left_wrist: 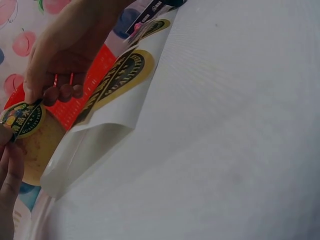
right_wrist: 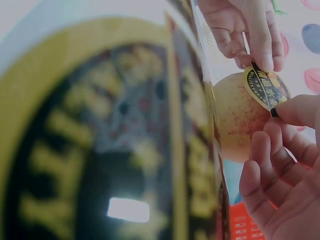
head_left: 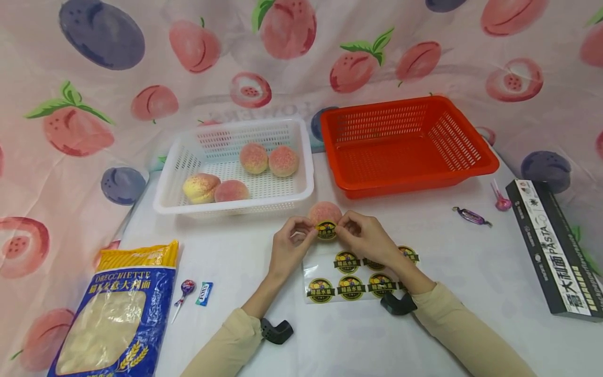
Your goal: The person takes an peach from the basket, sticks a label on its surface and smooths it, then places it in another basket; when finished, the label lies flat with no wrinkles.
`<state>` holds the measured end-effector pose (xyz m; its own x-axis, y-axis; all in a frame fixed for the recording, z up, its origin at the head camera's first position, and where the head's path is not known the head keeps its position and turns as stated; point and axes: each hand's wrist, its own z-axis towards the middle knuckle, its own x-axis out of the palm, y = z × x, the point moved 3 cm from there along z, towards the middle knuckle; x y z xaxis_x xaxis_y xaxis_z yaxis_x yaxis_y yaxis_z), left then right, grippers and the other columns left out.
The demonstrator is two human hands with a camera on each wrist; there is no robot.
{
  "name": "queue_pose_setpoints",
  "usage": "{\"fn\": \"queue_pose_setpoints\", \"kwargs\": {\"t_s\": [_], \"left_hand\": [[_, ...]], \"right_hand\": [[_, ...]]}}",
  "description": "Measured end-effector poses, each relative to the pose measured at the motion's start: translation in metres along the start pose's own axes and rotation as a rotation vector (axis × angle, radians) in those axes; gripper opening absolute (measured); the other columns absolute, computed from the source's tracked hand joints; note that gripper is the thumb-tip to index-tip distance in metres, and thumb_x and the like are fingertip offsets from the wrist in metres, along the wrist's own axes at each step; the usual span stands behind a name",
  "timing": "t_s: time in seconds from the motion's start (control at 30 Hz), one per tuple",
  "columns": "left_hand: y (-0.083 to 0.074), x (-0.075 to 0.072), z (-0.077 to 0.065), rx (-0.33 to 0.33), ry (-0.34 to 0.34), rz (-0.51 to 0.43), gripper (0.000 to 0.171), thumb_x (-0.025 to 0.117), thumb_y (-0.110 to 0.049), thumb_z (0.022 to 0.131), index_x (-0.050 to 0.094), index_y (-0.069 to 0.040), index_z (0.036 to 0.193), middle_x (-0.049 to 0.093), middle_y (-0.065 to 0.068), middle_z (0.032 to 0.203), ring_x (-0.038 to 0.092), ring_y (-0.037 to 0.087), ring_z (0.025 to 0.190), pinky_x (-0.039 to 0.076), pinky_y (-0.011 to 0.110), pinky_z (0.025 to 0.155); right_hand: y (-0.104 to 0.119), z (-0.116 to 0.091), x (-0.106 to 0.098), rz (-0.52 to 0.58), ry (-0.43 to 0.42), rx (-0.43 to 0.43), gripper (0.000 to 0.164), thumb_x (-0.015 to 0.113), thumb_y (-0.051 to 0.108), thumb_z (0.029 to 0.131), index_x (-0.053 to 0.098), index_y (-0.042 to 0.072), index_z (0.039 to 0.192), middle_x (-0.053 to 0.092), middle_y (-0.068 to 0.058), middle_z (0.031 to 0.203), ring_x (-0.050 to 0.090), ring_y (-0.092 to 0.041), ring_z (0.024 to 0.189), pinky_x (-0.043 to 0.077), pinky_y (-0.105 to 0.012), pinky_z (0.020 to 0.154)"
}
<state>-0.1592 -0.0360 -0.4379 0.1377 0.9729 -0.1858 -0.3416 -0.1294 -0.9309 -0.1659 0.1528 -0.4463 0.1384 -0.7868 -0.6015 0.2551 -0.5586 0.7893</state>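
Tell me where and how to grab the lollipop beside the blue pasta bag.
Pinch the lollipop by its round head, probably from above: the head is bulkier than the thin stick, and the pasta bag and small candy flank it on either side.

The left wrist view is dimly lit; the right's round, glossy black-and-gold sticker (right_wrist: 100, 140) is blurred and glare-struck.

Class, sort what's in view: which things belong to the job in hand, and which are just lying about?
Belongs to the job:
- label pinched by left hand and right hand
- peach
- sticker sheet
- probably white basket and red basket

Lying about, apparently:
- pasta bag
- two lollipops
- two wrapped sweets
- pasta box
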Motion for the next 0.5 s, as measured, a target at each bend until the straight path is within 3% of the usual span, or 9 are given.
{"fn": "queue_pose_setpoints", "kwargs": {"t_s": [0.2, 0.33, 0.5], "left_hand": [[-0.002, -0.001, 0.001, 0.075, -0.014, 0.113, 0.029, 0.065, -0.001, 0.076, 0.053, 0.004, 0.101, 0.054, 0.018, 0.097, 0.056, 0.029, 0.073, 0.051, 0.030, 0.058], [0.011, 0.000, 0.004, 0.132, -0.020, 0.183, 0.043, 0.067, -0.003, 0.074, 0.050, -0.002, 0.113, 0.046, 0.017, 0.105, 0.052, 0.030, 0.079, 0.047, 0.029, 0.052], [0.029, 0.006, 0.009, 0.111, 0.032, 0.264, 0.057, 0.066, -0.026, 0.078, 0.041, -0.017, 0.128, 0.037, 0.007, 0.121, 0.044, 0.021, 0.099, 0.046, 0.032, 0.066]], "right_hand": [[0.002, 0.001, 0.001, -0.010, -0.053, 0.006, 0.007, 0.060, 0.028, 0.083, 0.057, 0.022, 0.083, 0.057, 0.006, 0.071, 0.051, -0.010, 0.065, 0.044, -0.021, 0.058], [0.003, 0.002, 0.001, 0.007, -0.076, 0.006, 0.012, 0.061, 0.026, 0.082, 0.054, 0.018, 0.086, 0.055, 0.002, 0.073, 0.050, -0.012, 0.065, 0.044, -0.022, 0.057], [0.001, 0.003, 0.002, 0.068, -0.075, 0.018, 0.033, 0.064, 0.025, 0.080, 0.045, 0.014, 0.105, 0.053, -0.002, 0.081, 0.050, -0.014, 0.068, 0.044, -0.021, 0.057]]}}
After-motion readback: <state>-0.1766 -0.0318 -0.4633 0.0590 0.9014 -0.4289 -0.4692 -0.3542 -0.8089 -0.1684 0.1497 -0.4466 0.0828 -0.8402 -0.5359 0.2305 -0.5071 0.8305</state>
